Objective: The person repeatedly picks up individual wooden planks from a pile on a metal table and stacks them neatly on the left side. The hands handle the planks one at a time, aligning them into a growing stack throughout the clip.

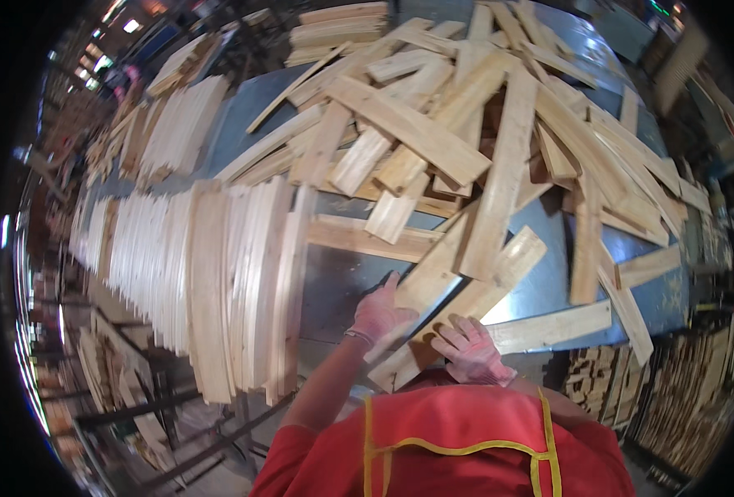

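Note:
Both hands wear pinkish gloves and are at the near edge of the metal table. My left hand (379, 313) grips the left edge of a pale wooden board (430, 280), its thumb across the top face. That board slants away to the right, its far part under another board. A second wooden board (499, 277) lies slanted beside it, a narrow gap between them. My right hand (473, 354) is closed over this board's near right edge, fingertips on its face. The underside of each grip is hidden.
A jumbled heap of loose boards (417, 124) covers the far table. At left stands a long row of boards on edge (234, 282), with more stacks (186, 124) behind. Stacked wood (682, 406) sits low at right. The blue-grey tabletop (342, 286) shows between.

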{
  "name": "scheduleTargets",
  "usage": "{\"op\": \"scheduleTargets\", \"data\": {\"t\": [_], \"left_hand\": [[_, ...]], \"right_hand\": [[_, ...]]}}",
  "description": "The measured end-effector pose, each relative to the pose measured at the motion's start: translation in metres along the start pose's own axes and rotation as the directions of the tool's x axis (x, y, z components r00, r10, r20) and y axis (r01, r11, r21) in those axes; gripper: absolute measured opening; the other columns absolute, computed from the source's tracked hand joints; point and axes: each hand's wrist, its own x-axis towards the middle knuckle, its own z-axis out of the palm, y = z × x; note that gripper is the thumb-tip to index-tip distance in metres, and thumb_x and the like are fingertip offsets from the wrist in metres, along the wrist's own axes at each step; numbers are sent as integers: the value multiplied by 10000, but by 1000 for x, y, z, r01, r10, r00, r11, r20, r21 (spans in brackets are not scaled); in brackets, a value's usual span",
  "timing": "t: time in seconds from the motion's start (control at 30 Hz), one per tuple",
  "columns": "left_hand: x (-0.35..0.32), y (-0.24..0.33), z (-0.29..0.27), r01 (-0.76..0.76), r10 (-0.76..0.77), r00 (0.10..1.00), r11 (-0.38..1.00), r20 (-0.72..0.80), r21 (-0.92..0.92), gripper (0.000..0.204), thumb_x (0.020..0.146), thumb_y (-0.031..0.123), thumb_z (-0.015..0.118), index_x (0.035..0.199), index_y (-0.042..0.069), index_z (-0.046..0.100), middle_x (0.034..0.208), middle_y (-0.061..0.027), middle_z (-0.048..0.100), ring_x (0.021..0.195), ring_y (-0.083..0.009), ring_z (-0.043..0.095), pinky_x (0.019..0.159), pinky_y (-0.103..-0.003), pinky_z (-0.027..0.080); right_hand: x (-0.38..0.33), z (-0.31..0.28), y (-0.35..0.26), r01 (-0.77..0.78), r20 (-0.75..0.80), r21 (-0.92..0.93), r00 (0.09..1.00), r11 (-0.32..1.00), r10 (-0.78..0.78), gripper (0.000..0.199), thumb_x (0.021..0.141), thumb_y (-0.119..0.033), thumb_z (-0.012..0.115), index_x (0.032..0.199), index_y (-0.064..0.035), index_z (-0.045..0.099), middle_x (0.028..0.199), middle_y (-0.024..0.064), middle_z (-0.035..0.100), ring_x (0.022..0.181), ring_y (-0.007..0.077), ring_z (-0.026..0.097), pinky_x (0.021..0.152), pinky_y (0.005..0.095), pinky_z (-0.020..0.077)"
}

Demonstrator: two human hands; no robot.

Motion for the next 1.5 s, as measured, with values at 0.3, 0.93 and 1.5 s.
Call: {"op": "scheduleTargets", "data": {"t": [0.3, 0.93, 1.5], "left_hand": [[-134, -72, -81, 171, -147, 984, 929, 96, -328, 322, 863, 320, 836, 914, 22, 727, 814, -85, 674, 795, -106, 605, 747, -350, 534], [-140, -102, -71, 168, -33, 940, 911, -339, 377, 857, 930, 369, 716, 1650, 46, 380, 1673, -178, 426, 1534, -360, 420, 1227, -505, 385], [-114, -117, -64, 247, -63, 839, 929, -540, 275, 724, 827, 160, 692, 1518, 45, 509, 1579, -181, 499, 1434, -407, 509, 1186, -571, 392]], "right_hand": [[69, -3, 27, 136, 215, -120, 971, 983, -108, 936, 616, -417, 931, 1470, -209, 609, 1449, 79, 620, 1464, 388, 468, 1185, 529, 395], [123, -74, -5, -432, 103, 805, 777, 407, 621, 899, 888, -151, 803, 1656, -13, 356, 1310, 181, 657, 1131, 249, 658, 990, 371, 547], [191, -16, 71, -242, 163, -332, 937, 912, 308, 901, 763, -316, 859, 1570, -170, 485, 1541, 150, 553, 1505, 372, 440, 1220, 584, 354]]}}
